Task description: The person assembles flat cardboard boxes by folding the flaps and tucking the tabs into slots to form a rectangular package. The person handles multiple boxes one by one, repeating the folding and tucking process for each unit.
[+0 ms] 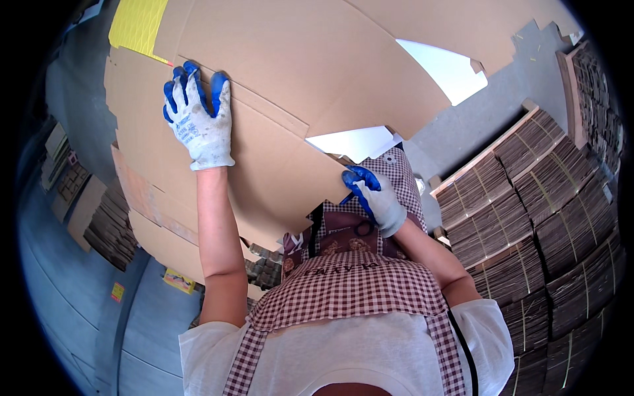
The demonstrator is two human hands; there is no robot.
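Observation:
A large brown cardboard sheet [271, 155] lies in front of me, over other broad cardboard sheets [297, 59]. My left hand [200, 125], in a white glove with blue-coated fingers, rests on it with the fingers spread. Close to my apron, my right hand [376, 197] wears a matching glove and has its fingers curled around the sheet's right corner. White triangular surfaces [360, 142] show beside this corner and farther right. Beyond my left fingertips, a yellow patterned piece [137, 25] lies at the far left of the cardboard.
Tied stacks of flattened cardboard [528, 178] stand on the right, with another stack [598, 99] behind them. At the left are more cardboard bundles [112, 221] and a blue-grey panelled surface [152, 323] bearing a yellow label [178, 280]. Grey floor [456, 135] shows between the sheets and the right stacks.

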